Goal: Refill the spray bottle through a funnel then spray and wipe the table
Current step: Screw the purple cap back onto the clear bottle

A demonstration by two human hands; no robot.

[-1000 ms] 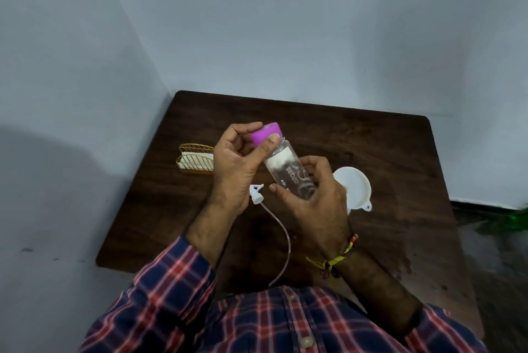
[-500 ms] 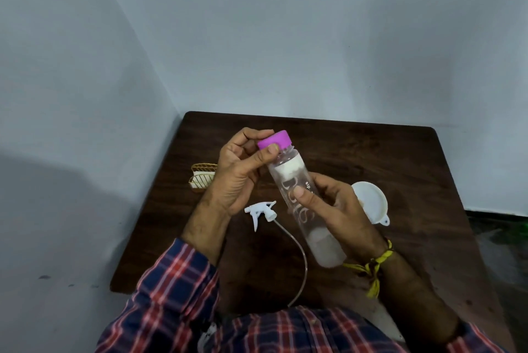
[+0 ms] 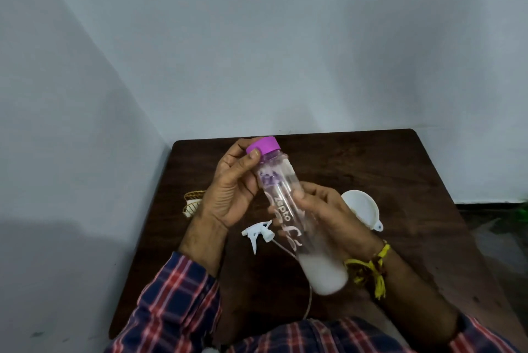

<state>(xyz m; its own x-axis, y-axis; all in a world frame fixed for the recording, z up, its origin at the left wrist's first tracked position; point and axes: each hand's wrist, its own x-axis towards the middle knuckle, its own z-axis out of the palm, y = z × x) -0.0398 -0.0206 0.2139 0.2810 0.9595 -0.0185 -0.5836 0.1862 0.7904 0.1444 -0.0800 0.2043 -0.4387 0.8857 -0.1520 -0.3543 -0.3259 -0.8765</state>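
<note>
1. Two hands hold one clear bottle (image 3: 288,209) above the middle of the dark wooden table (image 3: 371,169), its capped end tilted toward the far edge and its base toward the person.
2. The left hand (image 3: 228,195) is curled at the bottle's neck: the thumb presses the side of the purple cap (image 3: 263,145) and the fingers wrap behind it, so the cap is pinched between them.
3. The right hand (image 3: 331,218) is wrapped round the bottle's middle, thumb lying across the printed front and fingers closed behind it.
4. White liquid fills only the bottle's lower end, close to the right wrist; the rest of the barrel looks clear, with some foam or droplets near the neck.
5. A white spray trigger head (image 3: 258,234) lies on the table under the hands, nearer the front edge, and its thin tube (image 3: 307,295) trails toward the person.
6. A white funnel (image 3: 361,209) rests on the table just right of the right hand, partly hidden by it.
7. A small gold wire holder (image 3: 193,204) sits near the left edge, mostly behind the left wrist; I cannot tell what it contains.
8. A yellow thread band (image 3: 371,267) is tied round the right wrist, and both sleeves (image 3: 177,301) are plaid.
</note>
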